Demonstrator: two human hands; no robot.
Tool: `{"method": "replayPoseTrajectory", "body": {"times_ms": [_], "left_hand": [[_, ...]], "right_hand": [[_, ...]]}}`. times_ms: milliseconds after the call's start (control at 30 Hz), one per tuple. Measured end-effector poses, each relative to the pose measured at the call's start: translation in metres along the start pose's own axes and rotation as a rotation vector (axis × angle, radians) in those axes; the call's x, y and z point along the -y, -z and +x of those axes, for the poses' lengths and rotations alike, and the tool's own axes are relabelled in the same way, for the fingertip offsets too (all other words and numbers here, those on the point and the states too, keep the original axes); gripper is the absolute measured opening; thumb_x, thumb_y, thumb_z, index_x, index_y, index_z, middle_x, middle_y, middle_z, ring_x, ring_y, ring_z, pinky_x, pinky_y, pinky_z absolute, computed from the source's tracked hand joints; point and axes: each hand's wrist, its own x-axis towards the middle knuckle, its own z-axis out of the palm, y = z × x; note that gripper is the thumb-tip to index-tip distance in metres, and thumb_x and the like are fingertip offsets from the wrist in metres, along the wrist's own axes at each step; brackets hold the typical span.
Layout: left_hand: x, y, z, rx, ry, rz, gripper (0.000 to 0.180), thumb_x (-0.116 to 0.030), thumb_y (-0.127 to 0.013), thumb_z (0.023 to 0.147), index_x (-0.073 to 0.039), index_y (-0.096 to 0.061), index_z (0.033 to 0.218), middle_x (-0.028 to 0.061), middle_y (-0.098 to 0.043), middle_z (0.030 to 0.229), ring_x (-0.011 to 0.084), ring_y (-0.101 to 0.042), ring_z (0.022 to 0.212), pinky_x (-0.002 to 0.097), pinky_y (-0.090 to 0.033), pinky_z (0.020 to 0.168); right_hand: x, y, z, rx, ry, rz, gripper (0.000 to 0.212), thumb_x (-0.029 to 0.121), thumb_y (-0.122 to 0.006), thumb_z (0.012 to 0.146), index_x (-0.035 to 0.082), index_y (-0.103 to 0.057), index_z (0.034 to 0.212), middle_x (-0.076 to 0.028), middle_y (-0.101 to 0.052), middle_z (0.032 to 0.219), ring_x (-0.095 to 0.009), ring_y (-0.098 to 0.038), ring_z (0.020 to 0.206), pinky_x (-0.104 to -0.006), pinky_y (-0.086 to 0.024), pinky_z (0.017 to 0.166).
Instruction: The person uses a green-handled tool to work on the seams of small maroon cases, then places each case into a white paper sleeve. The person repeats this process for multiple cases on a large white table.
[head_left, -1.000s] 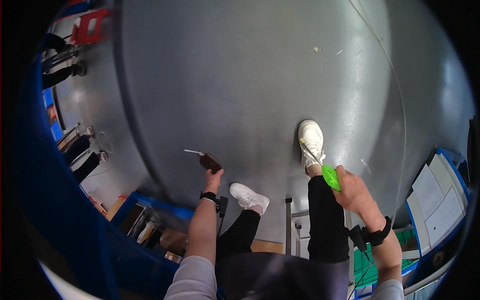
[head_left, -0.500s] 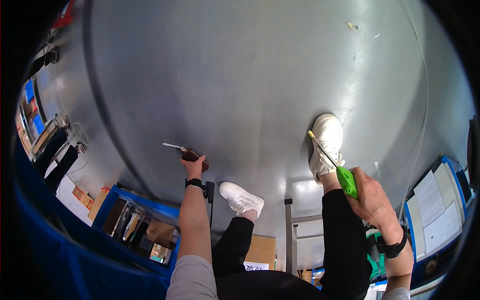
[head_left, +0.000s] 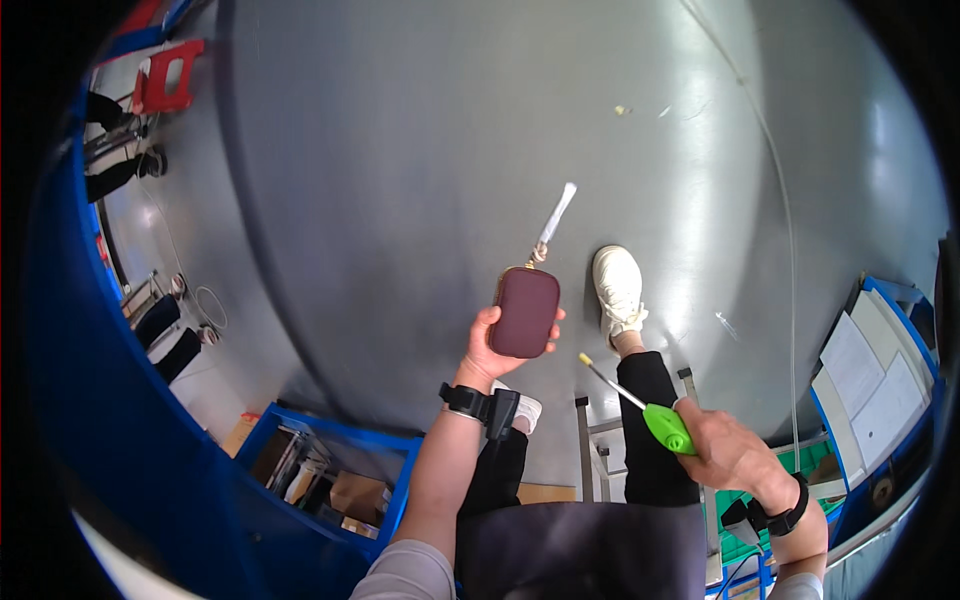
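Note:
My left hand (head_left: 487, 342) is closed round a small maroon zip pouch (head_left: 527, 313), its broad flat face toward me. From the pouch's top hangs a short cord, and a narrow white strip (head_left: 556, 214) reaches forward from it. My right hand (head_left: 722, 446) grips a green long-necked lighter (head_left: 667, 428) by its body. The lighter's thin metal neck slants up and left, and its yellowish tip is near the pouch's lower right, apart from it. No flame shows at the tip.
A blue-framed bin (head_left: 340, 430) with cartons and other items stands at lower left. Metal stool legs (head_left: 590, 450) are between my legs. At right, papers lie on a blue-edged board (head_left: 868, 370). A pale cable (head_left: 778, 190) crosses the floor, and other people's legs (head_left: 170, 335) show at far left.
My left hand has come right and turned, bringing the pouch's flat face into view. The lighter in my right hand has moved left and down, nearer the pouch. The whole view has shifted.

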Motion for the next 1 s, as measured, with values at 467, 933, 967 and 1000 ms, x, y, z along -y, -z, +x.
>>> {"method": "replayPoseTrajectory", "body": {"times_ms": [467,933,967,1000], "left_hand": [[0.043,-0.133,-0.037,0.153,0.132,-0.090,0.074,-0.046,-0.066,0.077,-0.010,-0.041,0.137,0.0229,-0.051,0.124,0.0318,-0.058,0.093,0.0432,-0.050,0.076],[0.098,-0.207,-0.122,-0.496,-0.646,2.071,0.106,-0.013,-0.082,0.062,-0.005,-0.020,0.147,0.0182,-0.039,0.138,0.0357,-0.041,0.124,0.0490,-0.032,0.101],[0.100,-0.208,-0.125,-0.500,-0.650,2.087,0.107,-0.015,-0.083,0.061,-0.003,-0.019,0.147,0.0192,-0.039,0.138,0.0357,-0.041,0.123,0.0480,-0.032,0.102],[0.101,-0.216,-0.131,-0.498,-0.624,1.975,0.109,-0.016,-0.084,0.061,-0.003,-0.019,0.147,0.0197,-0.040,0.136,0.0360,-0.042,0.122,0.0476,-0.033,0.102]], "right_hand": [[0.019,-0.029,-0.113,-0.212,-0.072,0.106,0.033,0.012,-0.063,0.079,0.001,-0.043,0.103,-0.028,-0.062,0.082,-0.049,-0.057,0.087,-0.0530,-0.045,0.073],[0.062,-0.076,-0.206,-0.181,-0.057,0.052,0.040,0.014,-0.064,0.080,-0.001,-0.045,0.111,-0.029,-0.062,0.087,-0.049,-0.058,0.090,-0.0525,-0.047,0.078],[0.067,-0.078,-0.209,-0.160,-0.061,0.039,0.039,0.014,-0.064,0.080,-0.001,-0.045,0.111,-0.029,-0.062,0.087,-0.049,-0.058,0.090,-0.0525,-0.047,0.077],[0.071,-0.080,-0.212,-0.136,-0.067,0.027,0.038,0.014,-0.064,0.080,-0.001,-0.045,0.111,-0.029,-0.062,0.088,-0.049,-0.058,0.090,-0.0526,-0.048,0.077]]}}
